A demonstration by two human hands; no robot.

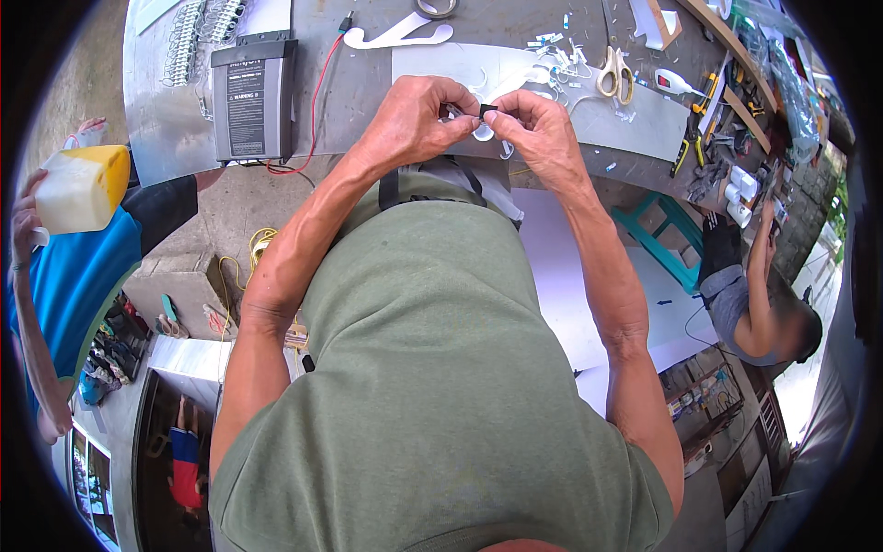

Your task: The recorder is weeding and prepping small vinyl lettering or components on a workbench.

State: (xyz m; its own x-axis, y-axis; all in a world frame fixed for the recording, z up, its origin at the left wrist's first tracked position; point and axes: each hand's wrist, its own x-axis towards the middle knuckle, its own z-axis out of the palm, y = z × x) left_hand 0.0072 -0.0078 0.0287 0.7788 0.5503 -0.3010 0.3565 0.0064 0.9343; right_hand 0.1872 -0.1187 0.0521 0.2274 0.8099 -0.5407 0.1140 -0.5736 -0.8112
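My left hand (421, 117) and my right hand (541, 133) meet over the near edge of the metal table. A small black piece (487, 109), too small to name surely, is pinched between their fingertips. Both hands are closed, thumbs against fingers. Thin white curled strips (509, 88) lie behind and beneath the fingers, partly hidden by them. Under the hands and strips is a pale flat sheet (635, 121). Scissors (614, 75) with light handles rest on the table to the right of my right hand, near a scatter of small white and blue pieces (563, 61).
A dark power supply box (253, 101) stands left, with a red wire (324, 90). A white cut-out shape (395, 35) and a tape roll (435, 7) lie at the back. Pliers (682, 155) lie right. One person holds a yellowish jug (83, 189); another works beyond a green stool (658, 241).
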